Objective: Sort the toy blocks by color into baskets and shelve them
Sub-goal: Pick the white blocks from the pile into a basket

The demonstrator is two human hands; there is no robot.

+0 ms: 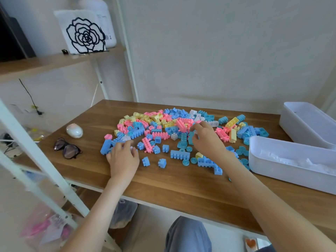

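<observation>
Currently two white baskets sit at the table's [163,188] right end. The near basket [283,171] has a layer of whitish pieces along its bottom, too washed out to count. The far basket [291,124] lies behind it at an angle, almost touching it; can't make out its contents. Blocks [163,128] are loose in one wide heap mid-table: small studded pastel bricks in blue, pink, yellow and a few white, colours all mixed. Mostly blue ones plus round blue wheel-like bits are scattered on the near side and up against the near basket. Left hand [123,159] is palm down at the heap's left edge, fingers curled onto white bits beside a blue brick; gripping or just touching, can't tell. Right hand [205,139] is over the heap's middle, thumb and fingers pinching a small white block [195,132]. Off-task: glasses [67,148] and an egg-shaped thing [74,130] lie on the table's left end, well apart from the heap. A rose print [85,33] stands on the shelf [54,60] up left.
</observation>
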